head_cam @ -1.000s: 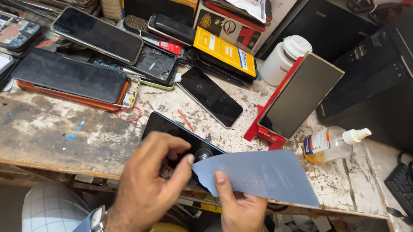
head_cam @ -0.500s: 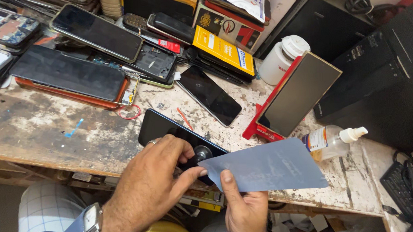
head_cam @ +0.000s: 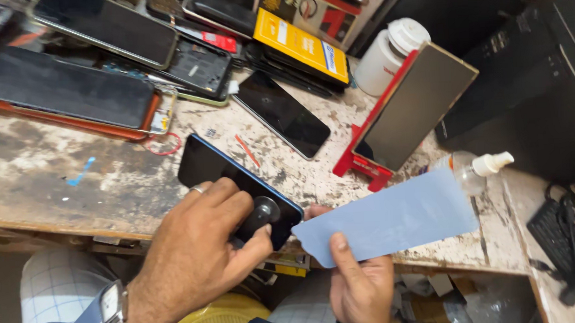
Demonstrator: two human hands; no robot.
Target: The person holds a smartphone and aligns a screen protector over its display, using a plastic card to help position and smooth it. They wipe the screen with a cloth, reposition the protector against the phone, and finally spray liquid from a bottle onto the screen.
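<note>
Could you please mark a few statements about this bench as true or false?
1. The left hand grips a black knob on the phone. True.
2. The right hand holds a red sheet. False: the sheet is pale blue.
3. A white-capped jar stands behind the red stand. True.
4. The spray bottle lies left of the phone. False: it lies at the right, past the sheet.
</note>
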